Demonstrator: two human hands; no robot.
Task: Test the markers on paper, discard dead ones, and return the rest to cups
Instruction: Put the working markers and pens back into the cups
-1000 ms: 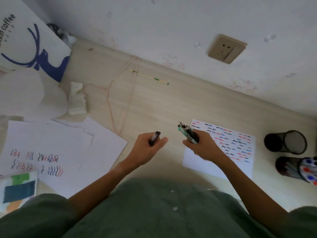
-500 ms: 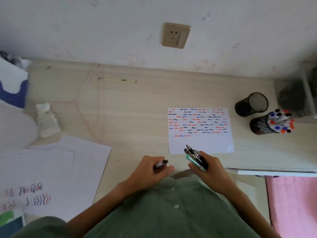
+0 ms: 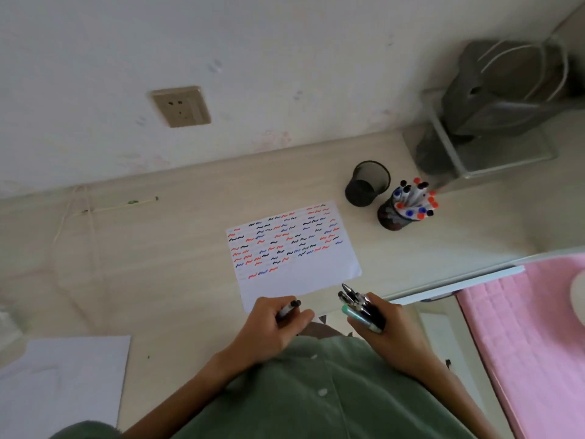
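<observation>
— Where was the marker (image 3: 288, 308) being tested?

— In the left hand (image 3: 273, 326), pinched between thumb and curled fingers, its dark tip poking out toward the near edge of the test sheet (image 3: 292, 253). It looked like a slim white barrel with a black end, probably held ready to draw a squiggle on the blank strip at the bottom.

— And the other hand?

— The right hand (image 3: 387, 327) was clenched round a bundle of pens (image 3: 359, 307), dark ones plus a pale green one, fanned upward just beside the sheet's near corner. I'd guess those waited their turn.

— How did the sheet look?

— Rows of red, blue and black squiggles filled most of it.

— The cups?

— Past the sheet's far corner: an empty mesh cup (image 3: 367, 182), and touching it a full cup (image 3: 399, 213) packed with markers, red, blue and black caps up. Likely the ones that passed.
</observation>
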